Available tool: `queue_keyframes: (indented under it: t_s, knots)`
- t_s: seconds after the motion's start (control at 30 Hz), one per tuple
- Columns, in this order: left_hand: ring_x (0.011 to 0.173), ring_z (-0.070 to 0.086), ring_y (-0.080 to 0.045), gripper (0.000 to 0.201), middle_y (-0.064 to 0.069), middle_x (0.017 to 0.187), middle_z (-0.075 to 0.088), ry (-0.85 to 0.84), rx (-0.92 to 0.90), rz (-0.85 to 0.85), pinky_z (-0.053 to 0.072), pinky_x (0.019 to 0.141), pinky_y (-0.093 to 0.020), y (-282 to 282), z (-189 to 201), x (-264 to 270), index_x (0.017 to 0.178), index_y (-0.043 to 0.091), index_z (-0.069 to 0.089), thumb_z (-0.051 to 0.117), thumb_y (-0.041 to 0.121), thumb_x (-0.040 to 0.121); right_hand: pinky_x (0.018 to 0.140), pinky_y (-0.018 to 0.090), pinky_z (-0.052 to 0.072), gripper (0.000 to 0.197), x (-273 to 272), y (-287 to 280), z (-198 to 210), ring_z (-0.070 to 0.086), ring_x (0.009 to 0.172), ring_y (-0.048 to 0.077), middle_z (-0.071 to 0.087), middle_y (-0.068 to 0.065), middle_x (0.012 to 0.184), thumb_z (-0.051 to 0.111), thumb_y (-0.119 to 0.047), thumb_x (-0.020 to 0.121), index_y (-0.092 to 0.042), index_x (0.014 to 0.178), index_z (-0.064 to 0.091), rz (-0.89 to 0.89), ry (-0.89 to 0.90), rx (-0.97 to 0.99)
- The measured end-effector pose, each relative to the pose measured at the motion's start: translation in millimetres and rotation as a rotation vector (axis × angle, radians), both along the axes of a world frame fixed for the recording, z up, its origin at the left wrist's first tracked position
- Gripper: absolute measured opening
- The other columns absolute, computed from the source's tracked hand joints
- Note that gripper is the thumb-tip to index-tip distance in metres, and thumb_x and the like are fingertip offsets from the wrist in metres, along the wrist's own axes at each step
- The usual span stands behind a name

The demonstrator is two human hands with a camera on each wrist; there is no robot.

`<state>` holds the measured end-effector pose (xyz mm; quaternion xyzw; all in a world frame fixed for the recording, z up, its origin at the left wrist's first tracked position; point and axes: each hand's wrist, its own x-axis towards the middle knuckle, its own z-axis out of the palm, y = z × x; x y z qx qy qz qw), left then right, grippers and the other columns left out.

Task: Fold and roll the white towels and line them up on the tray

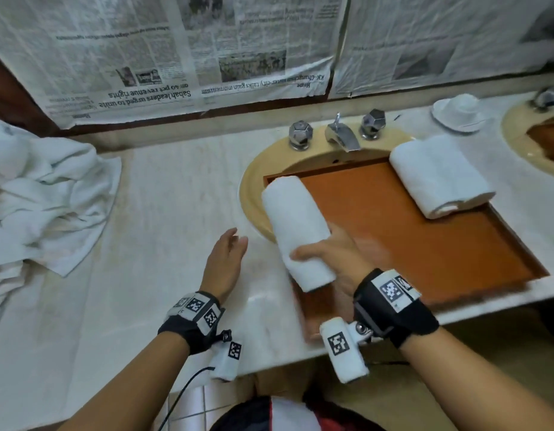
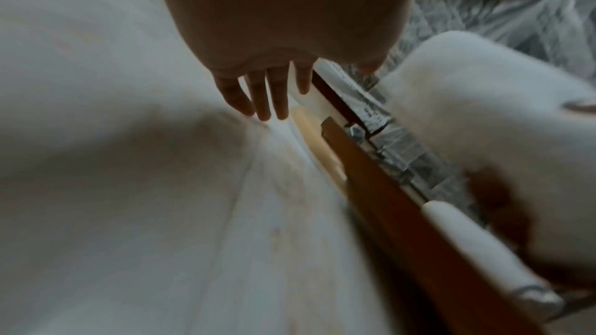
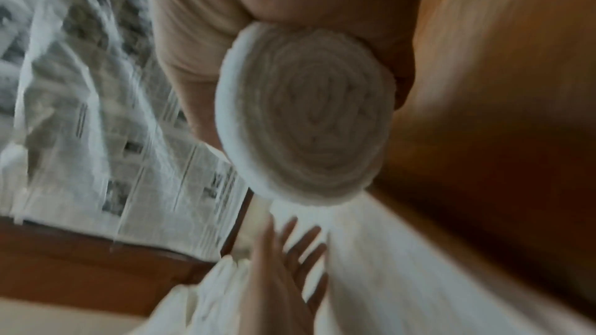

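My right hand (image 1: pixel 328 253) grips a rolled white towel (image 1: pixel 295 225) by its near end, holding it over the left edge of the orange-brown tray (image 1: pixel 425 244). The right wrist view faces the spiral end of that rolled towel (image 3: pixel 309 121), with my palm wrapped around it. A second rolled towel (image 1: pixel 440 174) lies across the tray's far right corner. My left hand (image 1: pixel 227 256) hovers above the marble counter (image 1: pixel 176 213) just left of the roll, fingers straight and holding nothing; its fingers (image 2: pixel 267 96) show in the left wrist view.
A heap of loose white towels (image 1: pixel 42 197) lies on the counter at the far left. The tray sits over a beige sink (image 1: pixel 253 194) with a chrome tap (image 1: pixel 341 133). An upturned cup on a saucer (image 1: pixel 460 112) stands at the back right. Newspaper (image 1: pixel 176 51) covers the wall.
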<state>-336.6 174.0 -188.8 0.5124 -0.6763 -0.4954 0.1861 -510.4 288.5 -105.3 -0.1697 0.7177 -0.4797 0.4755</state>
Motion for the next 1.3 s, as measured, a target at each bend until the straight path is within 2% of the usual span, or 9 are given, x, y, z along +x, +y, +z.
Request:
queue_keyframes:
  t_s: [0.1, 0.23, 0.33, 0.4, 0.53, 0.67, 1.03, 1.17, 1.3]
  knots:
    - [0.141, 0.03, -0.018, 0.071, -0.002, 0.154, 0.034, -0.175, -0.131, -0.082, 0.023, 0.116, -0.041, -9.1, -16.8, -18.8, 0.148, 0.018, 0.034, 0.038, 0.06, 0.092, 0.073, 0.046, 0.058, 0.066, -58.0, 5.3, 16.4, 0.065, 0.093, 0.028, 0.064, 0.008, 0.106, 0.083, 0.002, 0.059, -0.011, 0.114, 0.051, -0.086, -0.005, 0.01]
    - [0.133, 0.035, -0.021, 0.101, -0.003, 0.144, 0.043, -0.288, -0.215, -0.097, 0.03, 0.105, -0.047, -15.4, -13.1, -49.4, 0.142, 0.016, 0.036, 0.027, 0.083, 0.067, 0.053, 0.04, 0.054, 0.054, -128.7, 3.2, 23.0, 0.059, 0.082, 0.024, 0.056, 0.007, 0.101, 0.08, -0.002, 0.067, -0.01, 0.107, 0.045, -0.222, 0.113, 0.112]
    - [0.147, 0.01, -0.022, 0.105, -0.001, 0.161, 0.013, -0.426, -0.127, -0.133, 0.01, 0.113, -0.058, -11.9, -9.5, -70.0, 0.152, 0.026, 0.015, 0.035, 0.088, 0.07, 0.073, 0.048, 0.056, 0.082, -169.1, -4.2, 16.3, 0.056, 0.099, 0.034, 0.053, 0.01, 0.114, 0.086, -0.026, 0.058, -0.013, 0.121, 0.034, -0.175, 0.424, 0.335]
    - [0.149, -0.007, -0.024, 0.099, -0.001, 0.162, -0.01, -0.538, -0.101, -0.176, 0.001, 0.113, -0.061, -10.1, -12.2, -77.0, 0.154, 0.035, 0.0, 0.041, 0.083, 0.077, 0.079, 0.042, 0.05, 0.08, -181.6, -8.6, 7.5, 0.056, 0.103, 0.037, 0.054, 0.014, 0.115, 0.082, -0.032, 0.065, -0.015, 0.123, 0.028, -0.13, 0.638, 0.463]
    - [0.148, -0.011, -0.03, 0.096, -0.006, 0.161, -0.014, -0.594, -0.107, -0.204, 0.003, 0.111, -0.066, -9.1, -11.7, -82.4, 0.151, 0.045, -0.004, 0.033, 0.08, 0.069, 0.083, 0.047, 0.047, 0.072, -179.5, -9.7, -21.5, 0.056, 0.101, 0.039, 0.053, 0.018, 0.116, 0.069, -0.035, 0.079, -0.017, 0.131, 0.022, -0.003, 0.969, 0.569]
    - [0.148, -0.008, -0.033, 0.094, -0.009, 0.161, -0.012, -0.643, -0.118, -0.23, 0.007, 0.11, -0.068, -10.4, -9.8, -83.1, 0.149, 0.047, -0.008, 0.028, 0.075, 0.068, 0.084, 0.045, 0.04, 0.055, -175.2, -12.3, -43.5, 0.041, 0.11, 0.034, 0.038, 0.016, 0.125, 0.063, -0.04, 0.085, -0.012, 0.127, 0.042, 0.071, 1.352, 0.562]
    - [0.147, -0.012, -0.032, 0.089, -0.01, 0.161, -0.015, -0.689, -0.093, -0.256, 0.004, 0.11, -0.068, -8.2, -5.3, -85.2, 0.148, 0.05, -0.01, 0.027, 0.069, 0.07, 0.086, 0.045, 0.036, 0.058, -191.9, -11.8, -42.4, 0.04, 0.111, 0.034, 0.04, 0.017, 0.128, 0.056, -0.041, 0.089, -0.016, 0.136, 0.034, 0.123, 1.402, 0.528]
    - [0.147, -0.014, -0.032, 0.088, -0.011, 0.16, -0.016, -0.661, -0.065, -0.239, 0.003, 0.111, -0.067, -4.4, -3.6, -89.1, 0.15, 0.045, -0.008, 0.026, 0.062, 0.071, 0.092, 0.046, 0.033, 0.072, -178.3, -1.7, -44.6, 0.033, 0.12, 0.035, 0.025, 0.016, 0.144, 0.055, -0.033, 0.083, -0.018, 0.146, 0.022, 0.263, 1.473, 0.526]
    - [0.147, -0.014, -0.031, 0.088, -0.011, 0.16, -0.016, -0.638, -0.057, -0.23, 0.003, 0.111, -0.067, -1.5, -4.7, -88.1, 0.151, 0.042, -0.008, 0.026, 0.059, 0.072, 0.099, 0.051, 0.029, 0.069, -176.4, 6.5, -51.3, 0.023, 0.131, 0.039, 0.013, 0.012, 0.154, 0.047, -0.025, 0.086, -0.021, 0.148, 0.017, 0.418, 1.525, 0.527]
